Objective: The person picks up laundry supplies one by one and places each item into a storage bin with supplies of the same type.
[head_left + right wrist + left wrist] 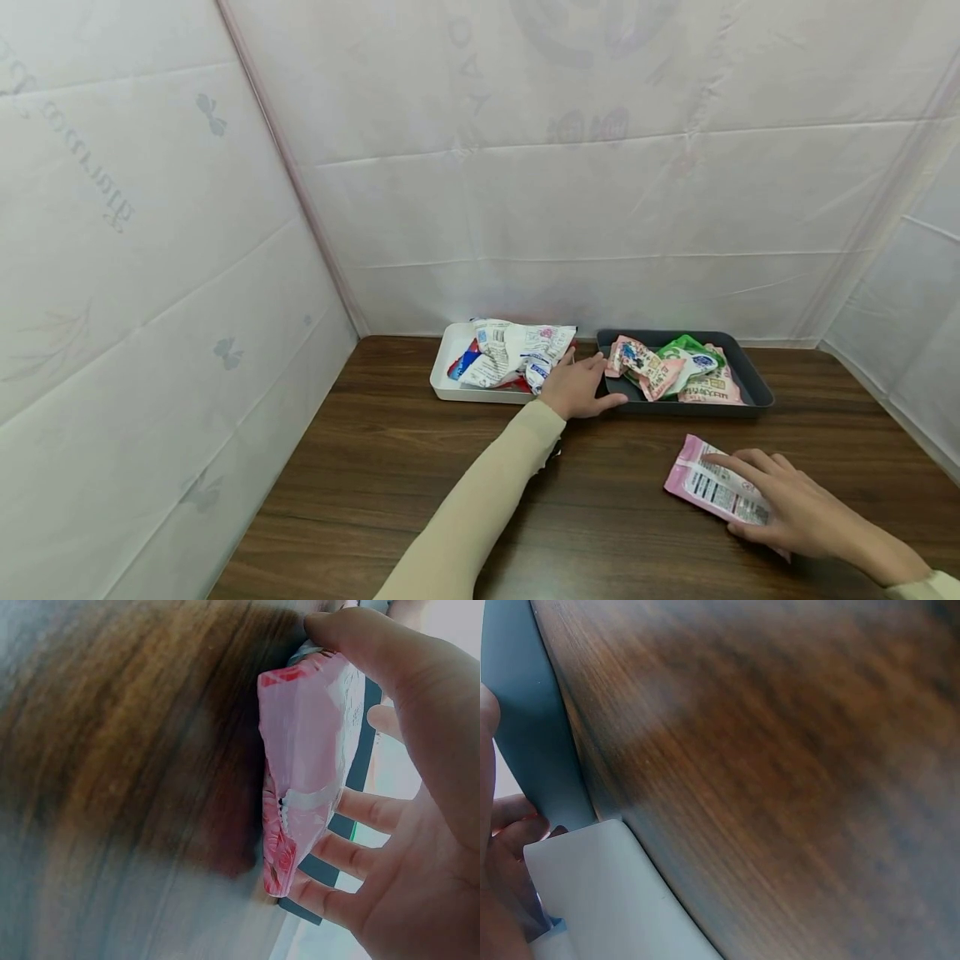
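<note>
My left hand (pixel 576 388) is over the right end of the white tray (pixel 480 396), fingers spread and reaching forward. Its thumb points toward the dark grey tray (pixel 763 398). Beneath and beside those fingers lie white snack bags (pixel 501 354) and a small blue-and-white packet (pixel 537 372). On the right, my right hand (pixel 806 512) grips a pink snack packet (pixel 708 487) by its sides, fingers across the top and thumb at the near edge. Printed text faces up on the packet. In the right wrist view the pink packet (pixel 307 757) sits between thumb and fingers, close over the table.
Pink packets (pixel 647 367) and a green-and-white packet (pixel 693 365) lie in the dark tray. Both trays stand at the back of the brown wooden table (pixel 375 500). White cloth walls (pixel 525 208) rise behind and at both sides. Something small and dark (pixel 556 450) shows beside the left sleeve.
</note>
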The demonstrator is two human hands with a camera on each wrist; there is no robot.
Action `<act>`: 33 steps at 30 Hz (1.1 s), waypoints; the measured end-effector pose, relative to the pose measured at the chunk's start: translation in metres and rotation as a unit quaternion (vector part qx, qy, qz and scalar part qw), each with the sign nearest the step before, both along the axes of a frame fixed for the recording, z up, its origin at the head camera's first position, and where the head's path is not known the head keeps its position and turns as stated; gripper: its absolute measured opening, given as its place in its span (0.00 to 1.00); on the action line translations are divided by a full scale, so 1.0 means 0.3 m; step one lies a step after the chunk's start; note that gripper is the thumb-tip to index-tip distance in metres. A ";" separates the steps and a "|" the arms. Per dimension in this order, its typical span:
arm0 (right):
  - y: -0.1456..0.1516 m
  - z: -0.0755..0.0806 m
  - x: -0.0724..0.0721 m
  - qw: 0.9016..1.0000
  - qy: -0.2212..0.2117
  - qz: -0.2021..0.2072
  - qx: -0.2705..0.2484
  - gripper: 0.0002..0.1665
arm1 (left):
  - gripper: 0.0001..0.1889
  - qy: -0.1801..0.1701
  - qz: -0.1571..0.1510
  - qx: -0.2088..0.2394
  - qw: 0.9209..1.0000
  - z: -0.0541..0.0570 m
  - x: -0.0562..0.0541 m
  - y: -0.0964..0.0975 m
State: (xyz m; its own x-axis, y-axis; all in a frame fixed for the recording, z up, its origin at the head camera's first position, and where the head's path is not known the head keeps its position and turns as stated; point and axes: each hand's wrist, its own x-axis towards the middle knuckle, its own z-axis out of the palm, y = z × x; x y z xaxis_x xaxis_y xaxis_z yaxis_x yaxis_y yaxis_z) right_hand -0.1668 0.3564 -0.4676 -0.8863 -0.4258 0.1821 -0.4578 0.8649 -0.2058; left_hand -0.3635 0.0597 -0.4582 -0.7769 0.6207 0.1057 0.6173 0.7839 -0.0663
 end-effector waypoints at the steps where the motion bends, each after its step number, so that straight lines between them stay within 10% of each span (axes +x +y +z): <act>1: 0.000 0.001 0.000 1.000 0.000 0.000 0.000 0.49 | 0.45 -0.001 0.000 0.000 1.000 0.000 0.000 0.000; 33: 0.009 0.017 0.000 1.000 0.007 -0.007 -0.006 0.45 | 0.45 0.002 0.004 -0.012 1.000 0.007 0.005 0.002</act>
